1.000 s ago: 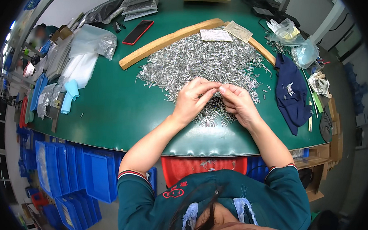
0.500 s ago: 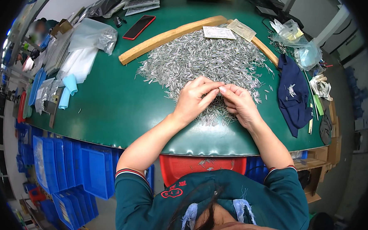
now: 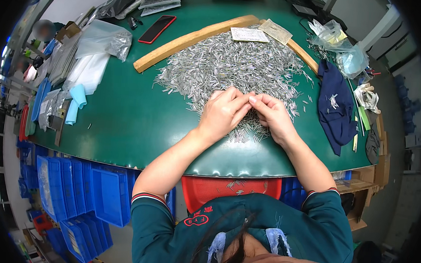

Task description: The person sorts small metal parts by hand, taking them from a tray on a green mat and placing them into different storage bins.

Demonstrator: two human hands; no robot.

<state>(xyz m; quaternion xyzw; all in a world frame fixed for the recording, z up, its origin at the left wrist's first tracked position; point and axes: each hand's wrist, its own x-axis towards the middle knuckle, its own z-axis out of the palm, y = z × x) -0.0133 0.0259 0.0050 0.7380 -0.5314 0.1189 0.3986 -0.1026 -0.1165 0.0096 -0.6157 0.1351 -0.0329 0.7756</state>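
A wide heap of small silvery metal pins point(image 3: 233, 61) covers the middle of the green table point(image 3: 125, 122). Over its near part, my left hand point(image 3: 224, 111) and my right hand point(image 3: 274, 116) meet at the fingertips. Each hand is closed in a pinch, thumb against fingers. Whatever lies between the fingertips is too small and too hidden to make out. More pins lie right below my hands, partly covered by them.
Wooden bars point(image 3: 186, 41) border the heap's far side, with paper slips point(image 3: 249, 35) at their junction. A red-edged phone point(image 3: 157, 29) and plastic bags point(image 3: 96, 42) lie left, a navy cloth point(image 3: 334, 109) right. A red basket point(image 3: 188, 190) sits below the table's front edge.
My hands stay together over the heap, with only a slight shift of the fingers. The view has moved a little; nothing else visibly differs.
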